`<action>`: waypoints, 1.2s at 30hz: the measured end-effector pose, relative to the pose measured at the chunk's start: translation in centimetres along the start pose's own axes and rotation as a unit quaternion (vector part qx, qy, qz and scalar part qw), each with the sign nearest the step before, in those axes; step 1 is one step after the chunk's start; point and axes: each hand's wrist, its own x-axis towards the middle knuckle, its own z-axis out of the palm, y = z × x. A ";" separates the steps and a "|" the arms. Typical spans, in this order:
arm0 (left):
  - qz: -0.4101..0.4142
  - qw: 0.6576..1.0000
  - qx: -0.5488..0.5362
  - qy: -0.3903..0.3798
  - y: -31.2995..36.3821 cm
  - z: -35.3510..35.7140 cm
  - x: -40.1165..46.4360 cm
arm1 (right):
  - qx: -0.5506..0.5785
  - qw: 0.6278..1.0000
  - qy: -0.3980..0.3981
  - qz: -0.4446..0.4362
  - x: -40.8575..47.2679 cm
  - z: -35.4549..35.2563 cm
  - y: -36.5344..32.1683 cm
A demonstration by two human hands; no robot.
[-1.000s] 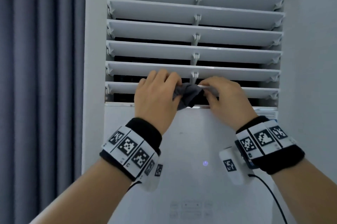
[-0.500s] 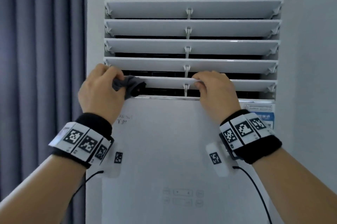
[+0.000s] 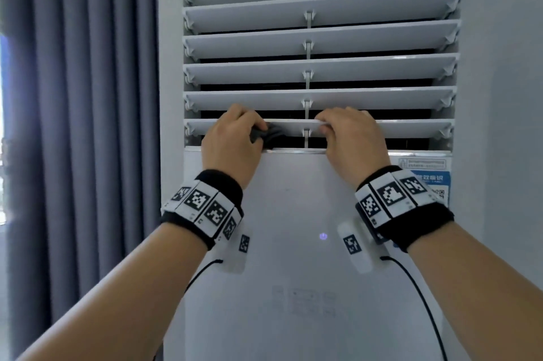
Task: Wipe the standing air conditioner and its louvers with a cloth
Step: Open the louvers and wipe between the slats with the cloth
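Observation:
The white standing air conditioner [image 3: 293, 287] fills the middle of the head view, with several horizontal louvers in its upper half. My left hand [image 3: 232, 146] grips a dark grey cloth [image 3: 269, 134] pressed against the left part of the lowest louver [image 3: 411, 127]. My right hand [image 3: 352, 140] pinches the front edge of that same louver just right of the centre link rod [image 3: 307, 113]. Much of the cloth is hidden inside my left fist.
Grey curtains [image 3: 88, 125] hang close on the left of the unit. A pale wall [image 3: 505, 96] lies on the right. A blue label [image 3: 432, 181] is stuck on the front panel's upper right, a small lit power light [image 3: 323, 235] glows mid-panel, and black cables hang from both wristbands.
My left hand slid the cloth along the lowest louver, from the centre to its left end and now partway back toward the middle. My right hand kept its hold on the louver.

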 end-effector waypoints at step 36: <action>-0.171 0.985 0.008 0.006 -3.3 -2.4 0.7 | -0.019 1.000 -0.020 0.010 0.4 -0.3 0.0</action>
